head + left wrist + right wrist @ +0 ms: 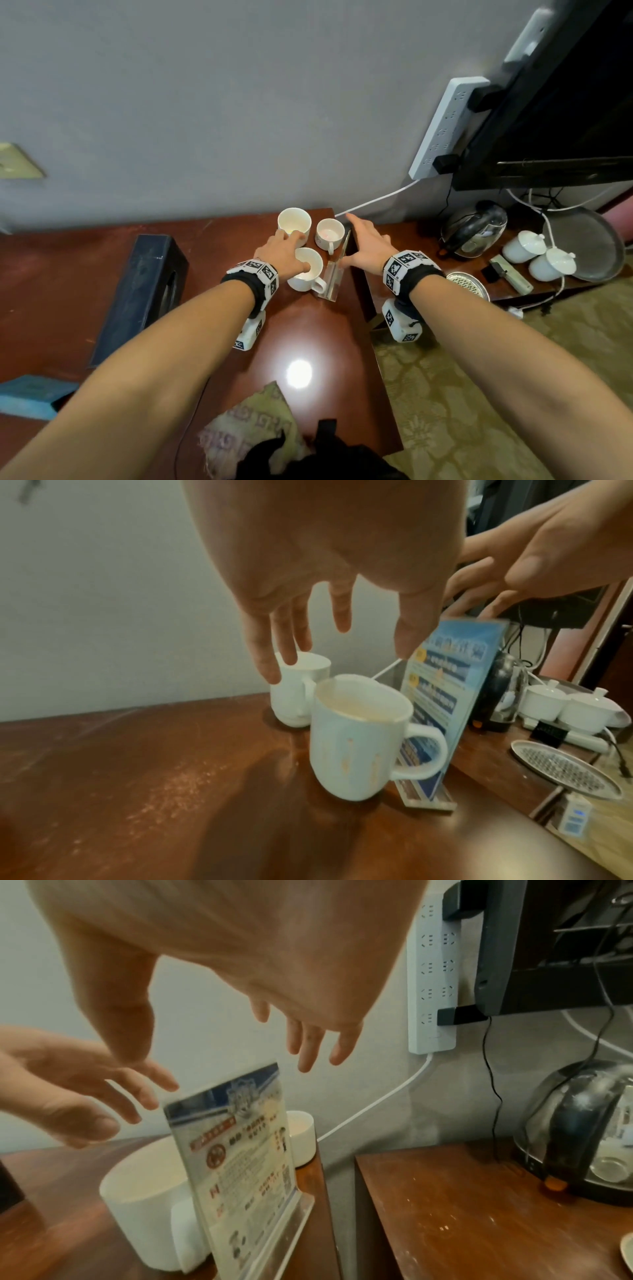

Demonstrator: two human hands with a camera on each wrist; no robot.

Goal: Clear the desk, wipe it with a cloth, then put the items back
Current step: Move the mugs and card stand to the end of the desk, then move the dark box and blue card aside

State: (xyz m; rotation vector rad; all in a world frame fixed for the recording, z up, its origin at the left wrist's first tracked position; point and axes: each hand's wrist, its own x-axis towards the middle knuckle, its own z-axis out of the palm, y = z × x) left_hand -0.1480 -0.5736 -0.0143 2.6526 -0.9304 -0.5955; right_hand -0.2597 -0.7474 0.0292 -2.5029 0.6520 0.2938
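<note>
Three white mugs stand at the far right corner of the brown desk (308, 335): a near mug (308, 270) (356, 739) (143, 1204), a far left mug (294, 221) (294, 696) and a far right mug (329, 233) (301, 1137). A clear acrylic sign stand (334, 274) (445, 691) (240, 1164) stands upright beside them at the desk's right edge. My left hand (298, 246) (339, 653) hovers over the near and far left mugs with fingers straight, holding nothing. Above the sign stand, my right hand (356, 240) (219, 1056) is spread and empty. A patterned cloth (253, 425) lies at the desk's near edge.
A black tissue box (144, 291) lies on the desk's left part, a blue object (30, 394) at the near left. The lower side table on the right carries a glass kettle (474, 229), lidded white cups (537, 253), a metal tray (589, 243) and a round dish (467, 284). A power strip (445, 126) hangs on the wall.
</note>
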